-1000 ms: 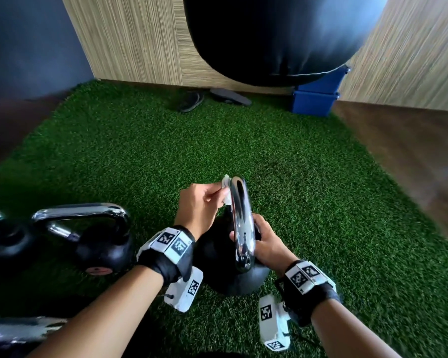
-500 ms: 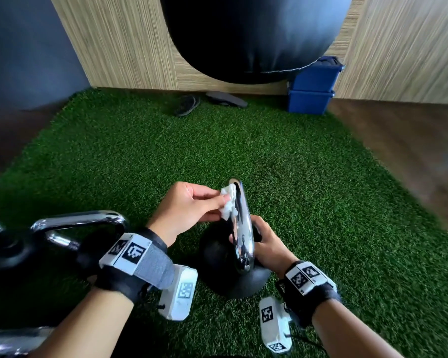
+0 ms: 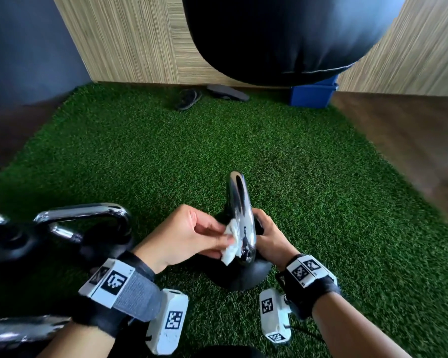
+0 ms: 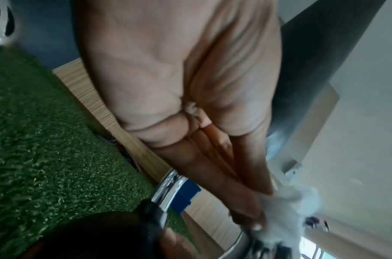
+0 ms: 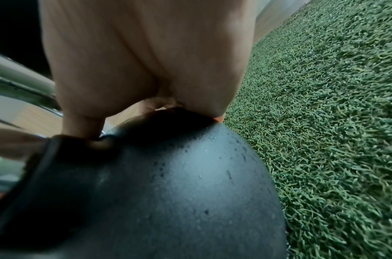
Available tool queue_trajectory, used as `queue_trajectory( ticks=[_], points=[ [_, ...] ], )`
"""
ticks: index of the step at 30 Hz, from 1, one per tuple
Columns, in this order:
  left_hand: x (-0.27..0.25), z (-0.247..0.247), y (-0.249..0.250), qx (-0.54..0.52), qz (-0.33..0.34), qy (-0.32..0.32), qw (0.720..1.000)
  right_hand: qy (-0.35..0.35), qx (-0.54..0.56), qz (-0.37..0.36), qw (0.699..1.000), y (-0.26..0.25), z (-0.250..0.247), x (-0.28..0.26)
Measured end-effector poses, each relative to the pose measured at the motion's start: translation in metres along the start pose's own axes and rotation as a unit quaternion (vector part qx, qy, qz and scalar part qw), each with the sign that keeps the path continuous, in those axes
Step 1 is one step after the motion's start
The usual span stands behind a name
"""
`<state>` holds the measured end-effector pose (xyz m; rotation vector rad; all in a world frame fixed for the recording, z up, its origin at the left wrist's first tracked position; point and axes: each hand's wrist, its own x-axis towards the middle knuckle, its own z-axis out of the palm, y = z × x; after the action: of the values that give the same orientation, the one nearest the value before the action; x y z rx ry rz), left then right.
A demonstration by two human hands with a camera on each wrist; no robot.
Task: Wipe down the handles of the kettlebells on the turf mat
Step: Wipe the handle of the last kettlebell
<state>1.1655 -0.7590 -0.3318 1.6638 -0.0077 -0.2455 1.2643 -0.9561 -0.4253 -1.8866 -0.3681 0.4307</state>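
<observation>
the black kettlebell sits on the near middle of the green turf mat, its chrome handle edge-on and standing up. the left hand pinches a crumpled white wipe between thumb and fingertips and holds it against the near left side of that handle. the right hand is on the handle's right side, resting on the bell's shoulder with fingers curled around the handle's base. to the left, a second kettlebell with a chrome handle sits near, and more chrome shows at the near left edge. at the far edge of the mat lie two dark sandals, a blue bin to their right, and a black punching bag hanging above.
</observation>
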Motion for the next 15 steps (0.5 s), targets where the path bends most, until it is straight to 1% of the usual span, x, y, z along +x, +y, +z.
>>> queue_trajectory(
  ticks=[2,6,8,10,13,15],
  points=[
    [-0.005,0.0,-0.007,0.035,0.026,-0.008,0.999,-0.003,0.01,0.002,1.0,0.0,0.0,0.0],
    [-0.01,0.004,-0.019,0.095,0.064,0.019,0.993,0.004,0.02,0.001,1.0,0.003,0.001,0.001],
    [-0.013,0.006,-0.025,0.153,0.076,0.023,0.985,0.004,0.028,0.013,1.0,0.004,0.002,0.002],
    [-0.016,0.009,-0.029,0.189,0.096,0.042,0.976,0.005,0.026,0.016,1.0,0.005,0.003,0.002],
    [-0.019,0.015,-0.037,0.195,0.126,0.073,0.97,0.013,-0.002,0.001,1.0,0.006,0.003,0.001],
    [-0.02,0.021,-0.045,0.2,0.123,0.088,0.968,0.016,-0.003,0.0,1.0,0.007,0.002,0.001]
  ],
)
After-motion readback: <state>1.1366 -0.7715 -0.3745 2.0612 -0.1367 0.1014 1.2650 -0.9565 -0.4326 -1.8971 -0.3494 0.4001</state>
